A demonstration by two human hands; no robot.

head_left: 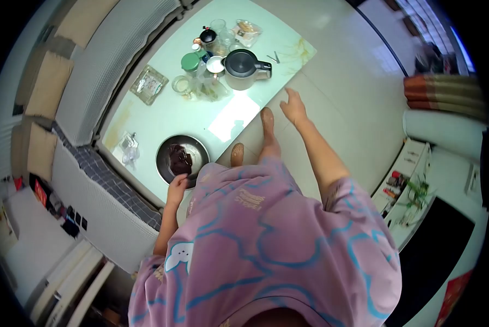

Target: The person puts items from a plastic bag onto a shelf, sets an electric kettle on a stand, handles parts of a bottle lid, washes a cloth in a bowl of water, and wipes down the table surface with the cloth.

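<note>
1. My left hand [177,188] is at the steel bowl [201,156], perhaps steadying its rim; I can't tell the grip.
2. Bowl, with dark contents [179,161], sits within reach on the worktop [165,117].
3. My right hand [294,107], loosely spread, looks empty.

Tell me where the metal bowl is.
In the head view, the metal bowl is left of centre on the near part of the table, with the left hand at its rim.
</note>
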